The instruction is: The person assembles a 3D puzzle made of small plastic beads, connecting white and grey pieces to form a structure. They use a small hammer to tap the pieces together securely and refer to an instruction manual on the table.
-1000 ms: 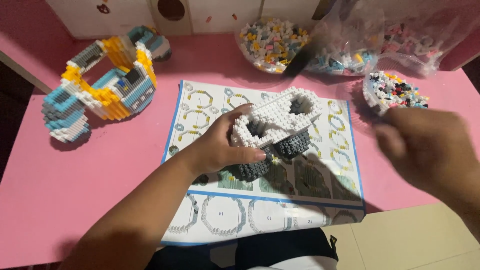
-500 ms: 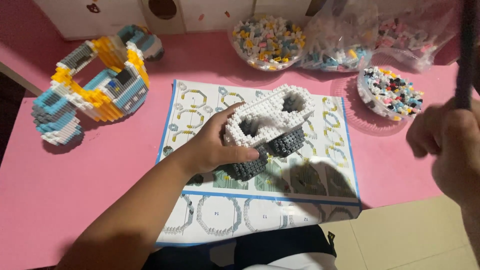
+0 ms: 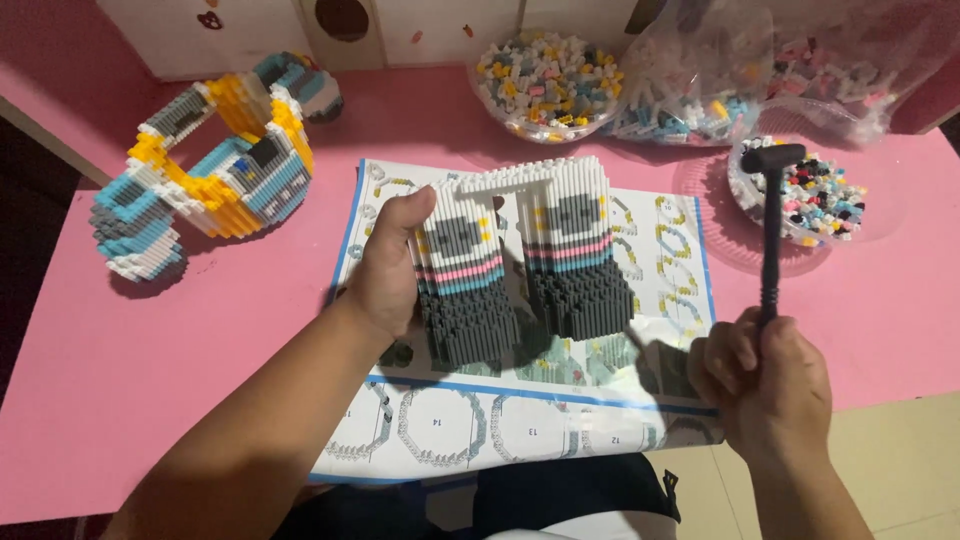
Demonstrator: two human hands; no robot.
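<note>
left hand [image 3: 385,275] grips the white, grey and pink-striped brick-built model [image 3: 520,260] upright over the printed instruction sheet [image 3: 520,425]; right hand [image 3: 770,385], beside the sheet, clenches a small black hammer [image 3: 770,235].

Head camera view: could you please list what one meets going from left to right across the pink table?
Blue-and-yellow brick model → left hand → grey-and-white brick build → right hand holding a small black hammer → bowl of mixed bricks.
</note>
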